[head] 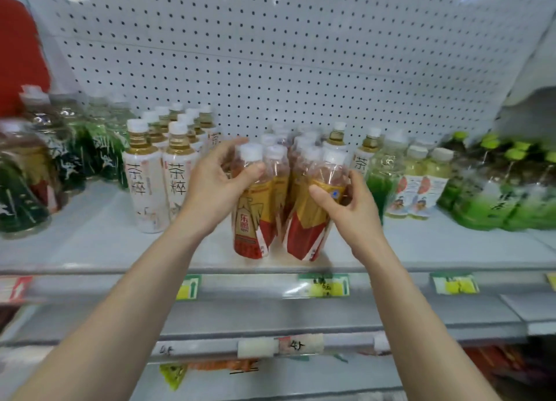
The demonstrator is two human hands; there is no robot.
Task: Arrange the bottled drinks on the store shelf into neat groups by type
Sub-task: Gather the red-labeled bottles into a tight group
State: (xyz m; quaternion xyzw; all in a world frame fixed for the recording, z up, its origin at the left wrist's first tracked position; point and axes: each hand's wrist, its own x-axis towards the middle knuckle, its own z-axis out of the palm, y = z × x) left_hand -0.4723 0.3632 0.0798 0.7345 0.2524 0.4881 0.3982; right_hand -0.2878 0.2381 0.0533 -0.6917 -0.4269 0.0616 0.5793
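Now my left hand [215, 179] curls its fingers around the neck of a red-and-gold bottle [252, 220] at the front of the shelf [90, 244], while my right hand [353, 203] grips the shoulder of a second red-and-gold bottle [305, 223], tilted, just beside it, with more behind. White-labelled tea bottles [147, 181] stand to the left, green bottles [493, 199] to the right.

I see a white back wall [270, 54] full of little holes. A grey shelf [90, 244] below it has small green tags [325, 285] on its edge.
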